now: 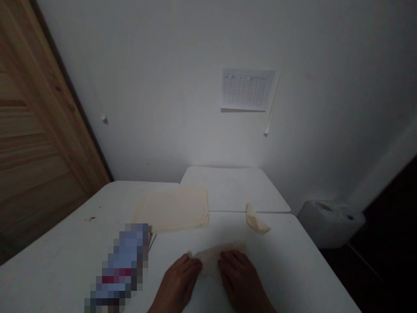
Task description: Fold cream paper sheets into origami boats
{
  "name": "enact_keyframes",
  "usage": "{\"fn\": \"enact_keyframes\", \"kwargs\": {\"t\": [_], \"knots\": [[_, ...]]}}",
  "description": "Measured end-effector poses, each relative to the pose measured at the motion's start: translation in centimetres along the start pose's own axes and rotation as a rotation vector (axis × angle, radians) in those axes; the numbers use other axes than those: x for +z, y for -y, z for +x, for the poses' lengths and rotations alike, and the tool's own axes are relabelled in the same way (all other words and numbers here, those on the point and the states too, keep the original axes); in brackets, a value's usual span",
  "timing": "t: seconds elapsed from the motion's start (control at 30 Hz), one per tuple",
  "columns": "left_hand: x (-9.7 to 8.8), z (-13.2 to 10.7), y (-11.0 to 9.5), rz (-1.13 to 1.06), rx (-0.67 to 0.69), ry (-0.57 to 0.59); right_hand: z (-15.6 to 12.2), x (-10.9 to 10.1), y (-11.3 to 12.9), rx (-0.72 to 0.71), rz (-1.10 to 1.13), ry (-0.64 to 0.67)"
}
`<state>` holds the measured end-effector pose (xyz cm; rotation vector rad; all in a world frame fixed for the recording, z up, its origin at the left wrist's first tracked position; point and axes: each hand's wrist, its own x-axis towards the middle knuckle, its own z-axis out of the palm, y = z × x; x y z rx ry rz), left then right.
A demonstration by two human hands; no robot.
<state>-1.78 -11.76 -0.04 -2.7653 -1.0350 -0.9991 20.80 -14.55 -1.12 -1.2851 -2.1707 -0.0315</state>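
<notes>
A small, thin beige sheet (211,259) lies on the white table close in front of me; I cannot tell whether it is paper or cloth. At its left edge, my left hand (180,278) has its fingers pressed together on the sheet. My right hand (239,276) bends its fingers down onto the right part and covers some of it. Beyond my hands a stack of larger beige sheets (177,208) is spread flat. To the right rests a folded, creased pale yellow piece (256,221).
A blurred-out blue object (125,265) is on the table at left, with a thin dark stick (152,242) beside it. A printed chart (248,89) hangs on the wall. A white box-like container (330,221) stands right of the table; a wooden door (42,108) is at left.
</notes>
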Motion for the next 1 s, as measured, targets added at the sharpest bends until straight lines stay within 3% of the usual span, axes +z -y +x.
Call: {"fn": "enact_keyframes", "kwargs": {"t": [0.4,0.57,0.8,1.0], "knots": [[0.4,-0.2,0.5,-0.1,-0.193,-0.004,1.4,-1.0,1.2,-0.027,0.133,0.153],[0.4,-0.4,0.4,-0.115,-0.24,-0.015,1.5,-0.9,1.5,0.004,0.193,0.144],[0.5,-0.1,0.6,-0.136,-0.259,-0.027,1.5,-0.5,1.9,0.023,0.196,0.118],[1.0,0.0,1.0,-0.191,-0.216,0.086,1.4,-0.5,1.9,0.007,0.169,0.138]]}}
